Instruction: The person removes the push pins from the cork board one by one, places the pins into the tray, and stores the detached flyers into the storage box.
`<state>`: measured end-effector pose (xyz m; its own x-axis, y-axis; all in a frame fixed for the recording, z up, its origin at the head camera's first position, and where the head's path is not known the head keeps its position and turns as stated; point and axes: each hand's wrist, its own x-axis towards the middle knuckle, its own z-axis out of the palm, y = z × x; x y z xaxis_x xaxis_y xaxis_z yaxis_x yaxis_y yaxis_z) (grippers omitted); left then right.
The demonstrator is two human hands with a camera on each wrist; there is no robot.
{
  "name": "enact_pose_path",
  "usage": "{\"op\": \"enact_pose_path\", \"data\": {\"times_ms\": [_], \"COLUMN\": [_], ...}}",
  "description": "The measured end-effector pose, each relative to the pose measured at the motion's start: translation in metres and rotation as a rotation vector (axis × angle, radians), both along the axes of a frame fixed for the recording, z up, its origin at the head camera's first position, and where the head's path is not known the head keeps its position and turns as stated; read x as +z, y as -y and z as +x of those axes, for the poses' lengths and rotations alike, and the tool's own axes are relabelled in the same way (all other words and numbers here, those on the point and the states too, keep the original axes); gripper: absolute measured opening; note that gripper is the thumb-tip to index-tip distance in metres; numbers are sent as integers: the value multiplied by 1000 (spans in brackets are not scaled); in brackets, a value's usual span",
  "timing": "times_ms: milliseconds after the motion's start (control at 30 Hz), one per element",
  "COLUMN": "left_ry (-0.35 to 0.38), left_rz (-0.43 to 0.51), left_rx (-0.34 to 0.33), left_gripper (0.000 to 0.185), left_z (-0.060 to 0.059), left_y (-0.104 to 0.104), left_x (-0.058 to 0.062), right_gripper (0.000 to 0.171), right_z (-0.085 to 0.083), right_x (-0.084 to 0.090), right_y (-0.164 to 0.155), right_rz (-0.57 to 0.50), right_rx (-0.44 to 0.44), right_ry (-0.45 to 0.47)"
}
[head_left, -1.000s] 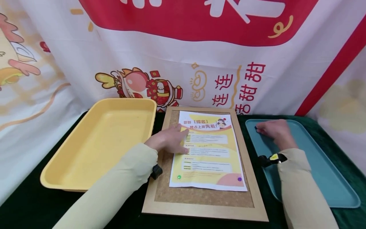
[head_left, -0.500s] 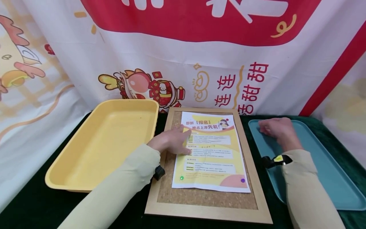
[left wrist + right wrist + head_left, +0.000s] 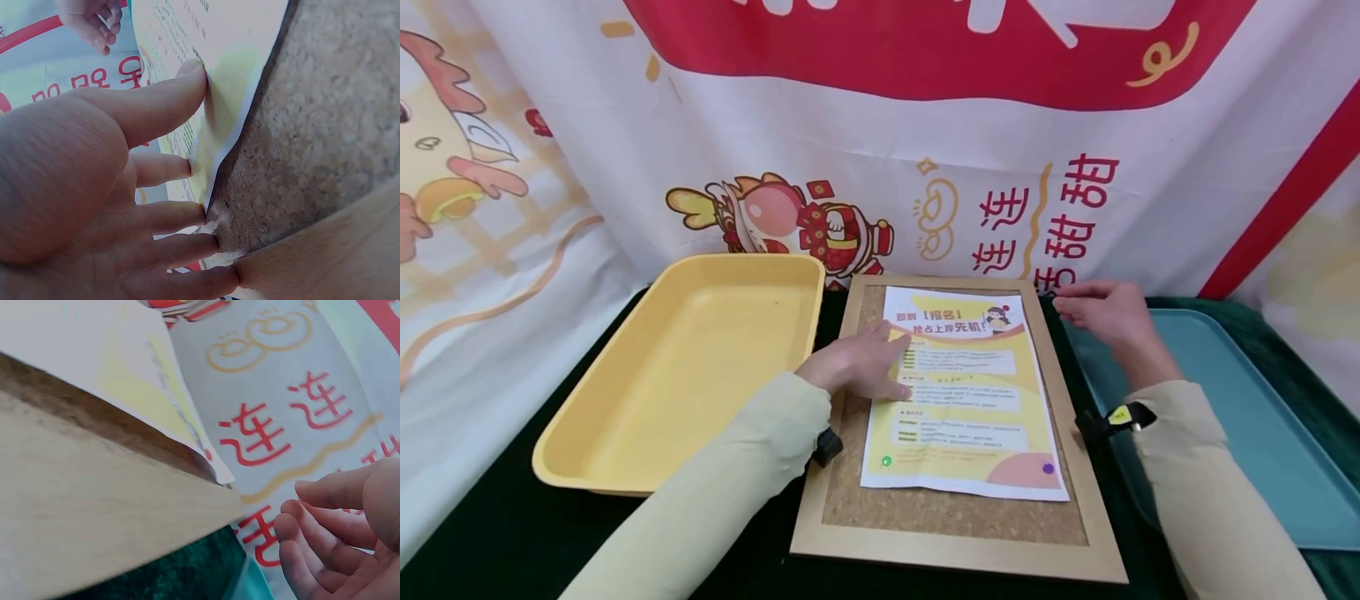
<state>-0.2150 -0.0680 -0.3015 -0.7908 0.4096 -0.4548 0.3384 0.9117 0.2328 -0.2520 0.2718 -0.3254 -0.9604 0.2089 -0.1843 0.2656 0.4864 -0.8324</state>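
A yellow printed poster [image 3: 958, 417] lies on a wood-framed cork board [image 3: 955, 518]. A green pushpin [image 3: 887, 461] is at its lower left corner, a purple pushpin [image 3: 1048, 469] at its lower right. My left hand [image 3: 868, 363] rests spread on the poster's left edge; in the left wrist view the thumb and fingertips touch the paper. My right hand [image 3: 1111, 318] is raised beside the board's upper right corner, over the tray's far end. Its thumb and fingertips [image 3: 291, 509] pinch together; the small dark blue pushpin is hidden between them. The poster's upper right corner [image 3: 215, 465] lifts slightly.
A yellow tray [image 3: 625, 467] stands left of the board. To the right lies a blue tray [image 3: 1247, 442]. Both sit on a dark green cloth [image 3: 715, 533], with a printed white and red banner [image 3: 865, 125] hanging close behind.
My right hand picked at a dark blue pushpin on the blue tray, then rose and moved left towards the board's corner. My left hand has stayed on the poster.
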Motion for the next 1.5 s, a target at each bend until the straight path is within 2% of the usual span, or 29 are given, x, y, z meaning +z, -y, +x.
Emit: {"op": "enact_pose_path", "data": {"times_ms": [167, 400, 567, 833, 1100, 1300, 1500], "left_ry": [5, 9, 2, 17, 12, 8, 19], "left_rz": [-2, -26, -38, -9, -18, -7, -3], "left_rx": [-16, -3, 2, -10, 17, 9, 11], "left_gripper": [87, 89, 88, 88, 89, 89, 88], "left_z": [-2, -4, -5, -4, -2, -1, -3], "left_y": [-3, -1, 1, -2, 2, 4, -1], "left_x": [0, 5, 4, 1, 1, 0, 0], "right_gripper": [50, 45, 38, 33, 30, 28, 31], "right_z": [-2, -17, -24, -27, -36, -39, -41], "right_x": [4, 13, 17, 4, -10, -12, -12], "right_y": [8, 22, 33, 39, 52, 51, 43], "right_rz": [38, 131, 154, 145, 156, 193, 194], "right_rx": [20, 73, 90, 96, 121, 140, 146], "right_ry": [-37, -82, -84, -43, -18, -14, 41]}}
